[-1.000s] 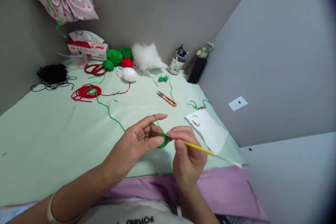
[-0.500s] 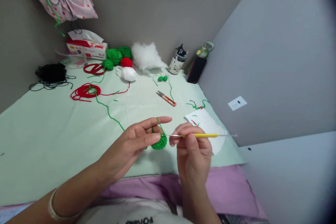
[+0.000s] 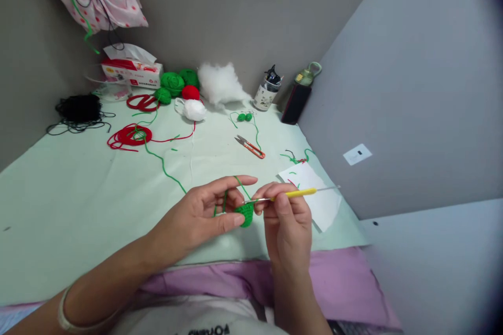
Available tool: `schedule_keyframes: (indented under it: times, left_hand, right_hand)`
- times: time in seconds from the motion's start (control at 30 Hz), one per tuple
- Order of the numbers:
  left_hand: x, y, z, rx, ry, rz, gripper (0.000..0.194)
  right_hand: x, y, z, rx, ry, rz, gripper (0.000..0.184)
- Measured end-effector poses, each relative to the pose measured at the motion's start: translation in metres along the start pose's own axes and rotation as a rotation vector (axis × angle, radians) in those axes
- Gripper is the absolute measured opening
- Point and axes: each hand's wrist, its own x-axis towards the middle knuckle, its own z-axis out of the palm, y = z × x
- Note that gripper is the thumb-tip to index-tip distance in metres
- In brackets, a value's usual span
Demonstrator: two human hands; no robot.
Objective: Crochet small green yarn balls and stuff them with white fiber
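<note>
My left hand (image 3: 210, 209) pinches a small green crocheted piece (image 3: 245, 214) between thumb and fingers. Its index finger is stretched out, with green yarn (image 3: 240, 183) looped over it and running down to the piece. My right hand (image 3: 286, 214) grips a crochet hook (image 3: 301, 193) by its yellow handle. The metal shaft points left and its tip is at the top edge of the piece; whether it sits inside a stitch is too small to tell. From the left hand, the yarn trails back across the table toward a red coil.
Behind lie red yarn (image 3: 135, 135), black yarn (image 3: 80, 110), green yarn balls (image 3: 172, 84), a white ball (image 3: 194, 110), stuffing (image 3: 223, 84) and a tissue box (image 3: 133, 73). Thread snips (image 3: 250, 146) lie ahead. Paper with yarn scraps (image 3: 314, 199), a pen cup (image 3: 267, 93) and a bottle (image 3: 304, 76) are rightward.
The green piece has turned more upright and shifted slightly right. My right hand has moved a little left, and the hook's handle end has tipped upward.
</note>
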Motion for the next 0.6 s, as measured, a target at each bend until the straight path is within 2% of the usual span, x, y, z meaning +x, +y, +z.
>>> schedule_keyframes:
  times: [0.23,0.43,0.6]
  left_hand:
    - [-0.002,-0.002,-0.001,0.092,0.03,0.034,0.047]
    - [-0.002,-0.003,0.001,0.142,0.073,0.051,0.044]
    - [-0.004,-0.004,0.002,0.275,0.14,0.095,0.04]
  right_hand:
    - [-0.001,-0.002,-0.004,0.018,-0.073,-0.032,0.02]
    - [-0.007,-0.003,-0.008,-0.143,-0.116,-0.15,0.021]
    - [-0.011,-0.008,-0.009,-0.338,-0.167,-0.287,0.022]
